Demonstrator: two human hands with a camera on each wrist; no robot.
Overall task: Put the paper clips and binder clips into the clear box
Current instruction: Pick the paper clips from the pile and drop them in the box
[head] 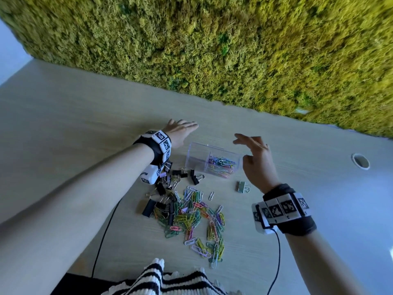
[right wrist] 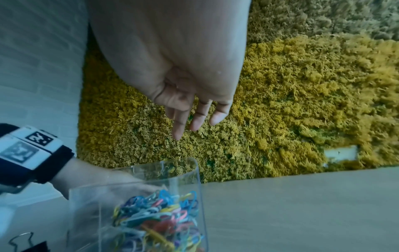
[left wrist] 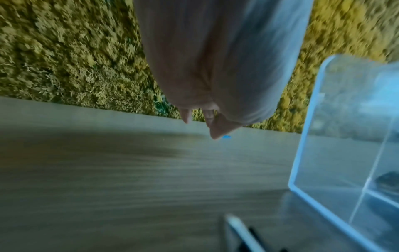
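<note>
With both hands empty and fingers spread, left hand (head: pixel 180 132) beyond the clear box (head: pixel 212 159), right hand (head: pixel 256 161) beside it, mid-counter, loose clips (head: pixel 196 218) toward the near edge need gathering in pinches.

Setting: probably an office. A pale wood-grain surface (head: pixel 74 107) carries a round cable grommet (head: pixel 360 160) and stationery: paper clips (head: pixel 197 218) and binder clips (head: pixel 161 188). A decorative moss wall panel (head: pixel 212 43) backs the surface.
</note>
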